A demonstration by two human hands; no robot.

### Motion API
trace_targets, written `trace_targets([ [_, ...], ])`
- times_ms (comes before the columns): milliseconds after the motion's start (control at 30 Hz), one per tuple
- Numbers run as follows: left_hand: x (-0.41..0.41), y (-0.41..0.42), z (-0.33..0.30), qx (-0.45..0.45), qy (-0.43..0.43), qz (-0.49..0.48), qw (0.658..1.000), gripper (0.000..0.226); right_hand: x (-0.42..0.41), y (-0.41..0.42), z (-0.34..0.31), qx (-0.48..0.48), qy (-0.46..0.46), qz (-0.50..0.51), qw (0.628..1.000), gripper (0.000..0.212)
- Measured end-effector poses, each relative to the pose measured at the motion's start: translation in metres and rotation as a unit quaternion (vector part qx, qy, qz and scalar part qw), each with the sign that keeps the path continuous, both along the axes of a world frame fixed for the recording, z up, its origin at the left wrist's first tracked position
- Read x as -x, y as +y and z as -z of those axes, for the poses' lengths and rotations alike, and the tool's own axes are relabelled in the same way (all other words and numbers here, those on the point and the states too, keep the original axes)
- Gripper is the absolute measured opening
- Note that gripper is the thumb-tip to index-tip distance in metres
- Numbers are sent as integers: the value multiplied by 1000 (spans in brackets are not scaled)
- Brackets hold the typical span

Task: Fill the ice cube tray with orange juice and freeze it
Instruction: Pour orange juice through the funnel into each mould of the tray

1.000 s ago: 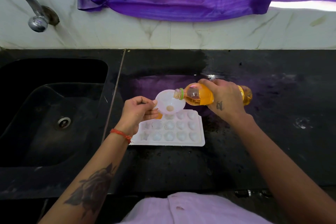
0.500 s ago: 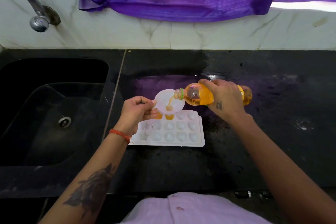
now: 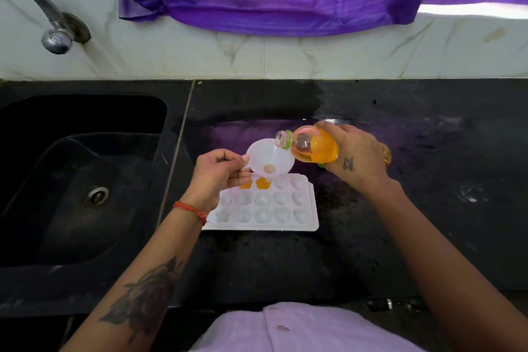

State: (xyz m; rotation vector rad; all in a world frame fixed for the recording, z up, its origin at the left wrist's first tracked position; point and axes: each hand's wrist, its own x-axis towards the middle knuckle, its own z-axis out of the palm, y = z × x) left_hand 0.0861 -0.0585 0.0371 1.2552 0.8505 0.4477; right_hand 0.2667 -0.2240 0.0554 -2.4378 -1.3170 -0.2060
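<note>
Right hand (image 3: 353, 156) is gripping the juice bottle (image 3: 311, 147), long axis near horizontal, open mouth pointing 9 o'clock over the funnel (image 3: 270, 159). Left hand (image 3: 218, 173) is pinching the funnel rim above the tray (image 3: 285, 208). 2 far-row cells are showing orange. Tray is lying on the counter (image 3: 400, 237), long axis 9-to-3. No legible label.

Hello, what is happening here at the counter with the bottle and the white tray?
A person is filling a white plastic ice cube tray with orange juice on a black stone counter. The left hand holds a white plastic funnel over the tray's far row. The right hand grips a clear plastic bottle of orange juice, tilted with its open mouth at the funnel's rim. No juice is running right now. Two far-row cells are orange; the other visible cells look empty.
</note>
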Motion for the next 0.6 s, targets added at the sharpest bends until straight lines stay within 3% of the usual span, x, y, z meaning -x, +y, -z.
trace_targets([
  [600,-15,-15,5,12,-3,28,1000,10,-16,-17,5,44,-78,22,996,60],
])
